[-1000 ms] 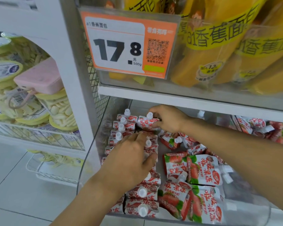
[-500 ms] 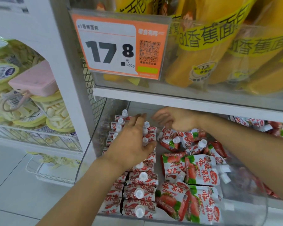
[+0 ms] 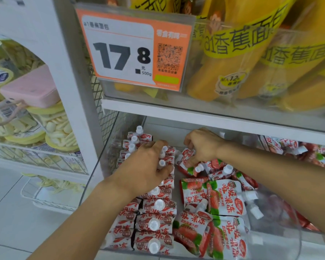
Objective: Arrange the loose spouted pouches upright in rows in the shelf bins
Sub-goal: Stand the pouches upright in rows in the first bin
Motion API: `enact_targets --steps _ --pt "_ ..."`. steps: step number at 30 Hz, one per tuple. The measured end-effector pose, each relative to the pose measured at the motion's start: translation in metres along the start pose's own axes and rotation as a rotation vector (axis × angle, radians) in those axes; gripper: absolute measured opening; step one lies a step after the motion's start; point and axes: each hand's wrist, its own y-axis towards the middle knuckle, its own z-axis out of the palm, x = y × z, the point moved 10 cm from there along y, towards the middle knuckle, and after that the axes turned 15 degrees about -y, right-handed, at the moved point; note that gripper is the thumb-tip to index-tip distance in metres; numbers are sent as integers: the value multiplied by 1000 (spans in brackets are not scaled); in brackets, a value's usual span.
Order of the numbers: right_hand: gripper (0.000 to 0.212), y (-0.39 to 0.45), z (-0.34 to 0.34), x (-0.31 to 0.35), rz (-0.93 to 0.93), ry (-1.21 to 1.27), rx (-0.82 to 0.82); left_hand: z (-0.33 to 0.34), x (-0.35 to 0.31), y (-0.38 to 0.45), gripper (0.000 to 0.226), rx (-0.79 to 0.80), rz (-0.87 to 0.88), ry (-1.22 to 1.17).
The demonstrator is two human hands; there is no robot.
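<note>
Head view: red-white pouches — left hand presses flat, right hand pinches one.

Orange price tag reads 17.8; yellow banana-bread packs above; pink box left.

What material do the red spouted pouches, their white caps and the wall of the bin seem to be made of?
Spouted pouches: probably soft plastic film, glossy; the printed faces crease and catch light.
White caps: apparently hard plastic, slightly translucent, with a smooth moulded shape.
Bin wall: clear rigid plastic, perhaps acrylic; the pouches show through it and its curved edge shines.
</note>
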Motion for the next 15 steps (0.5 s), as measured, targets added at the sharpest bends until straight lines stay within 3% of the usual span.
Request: enact_targets --steps 4,7,13,15 --pt "85 -6 2 -3 21 89 53 0 0 0 59 7 -8 -4" --pt "47 -9 0 -3 -23 117 62 -1 1 -2 57 3 -9 -17" --pt "29 -35 -33 -14 -18 189 -220 -2 0 -4 51 -6 2 -5" --pt "40 -34 -43 -16 59 379 -297 -2 -2 -5 48 -10 6 -6"
